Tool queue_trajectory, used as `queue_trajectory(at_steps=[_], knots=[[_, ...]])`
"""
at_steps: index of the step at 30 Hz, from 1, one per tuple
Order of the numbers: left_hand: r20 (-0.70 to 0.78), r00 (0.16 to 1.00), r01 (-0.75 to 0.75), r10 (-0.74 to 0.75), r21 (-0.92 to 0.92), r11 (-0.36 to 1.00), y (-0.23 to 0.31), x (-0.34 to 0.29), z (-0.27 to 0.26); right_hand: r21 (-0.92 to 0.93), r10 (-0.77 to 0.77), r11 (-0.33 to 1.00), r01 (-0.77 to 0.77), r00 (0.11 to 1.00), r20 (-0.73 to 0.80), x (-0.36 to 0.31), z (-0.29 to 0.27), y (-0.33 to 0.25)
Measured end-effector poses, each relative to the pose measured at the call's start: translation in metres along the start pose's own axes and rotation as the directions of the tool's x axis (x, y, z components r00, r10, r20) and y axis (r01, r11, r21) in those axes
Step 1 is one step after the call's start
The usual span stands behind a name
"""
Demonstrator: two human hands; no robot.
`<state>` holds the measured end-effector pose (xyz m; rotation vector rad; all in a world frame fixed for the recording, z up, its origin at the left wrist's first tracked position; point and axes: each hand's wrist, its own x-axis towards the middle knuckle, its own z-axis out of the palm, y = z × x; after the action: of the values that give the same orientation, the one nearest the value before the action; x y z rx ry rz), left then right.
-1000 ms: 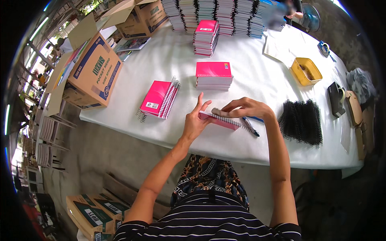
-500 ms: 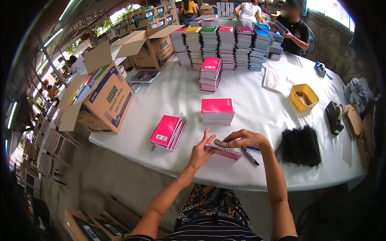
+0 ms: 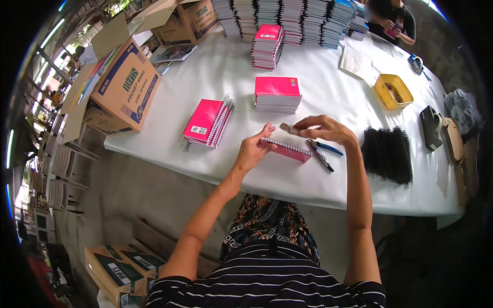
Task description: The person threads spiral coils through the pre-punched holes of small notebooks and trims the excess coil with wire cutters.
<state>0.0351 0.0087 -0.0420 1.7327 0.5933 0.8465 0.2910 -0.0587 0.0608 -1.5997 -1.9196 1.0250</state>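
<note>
Pink rectangular wire-spiral notebook point(image 3: 291, 152): left end hidden | left hand's grip point(image 3: 252, 152) clamped there, notebook extending right | right hand's grip point(image 3: 326, 129) above: cannot tell, greyish-brown fingertip piece point(image 3: 291, 129) indistinct

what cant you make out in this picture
Head view: left end of the held notebook, behind the left hand.
Head view: grey-brown piece at the right hand, too small to identify.
Head view: tops of most rear stacks, cut off by the upper edge.
Head view: bits in the yellow tub, too small.
</note>
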Motion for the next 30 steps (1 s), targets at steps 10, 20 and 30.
queue_trajectory(at_steps=[10, 20, 30], knots=[[0.273, 0.962, 0.041, -0.022, -0.065, 0.997, -0.004, 0.006, -0.020, -0.590, -0.318, 0.806, 0.036, 0.868, -0.381, 0.012, 0.100, -0.033], [0.390, 0.909, 0.194, -0.148, -0.080, 0.978, 0.010, 0.005, -0.029, -0.608, -0.447, 0.789, 0.084, 0.757, -0.476, 0.014, 0.109, -0.038], [0.381, 0.915, 0.181, -0.133, -0.093, 0.979, 0.006, 0.000, -0.029, -0.559, -0.473, 0.816, 0.146, 0.726, -0.500, 0.015, 0.109, -0.044]])
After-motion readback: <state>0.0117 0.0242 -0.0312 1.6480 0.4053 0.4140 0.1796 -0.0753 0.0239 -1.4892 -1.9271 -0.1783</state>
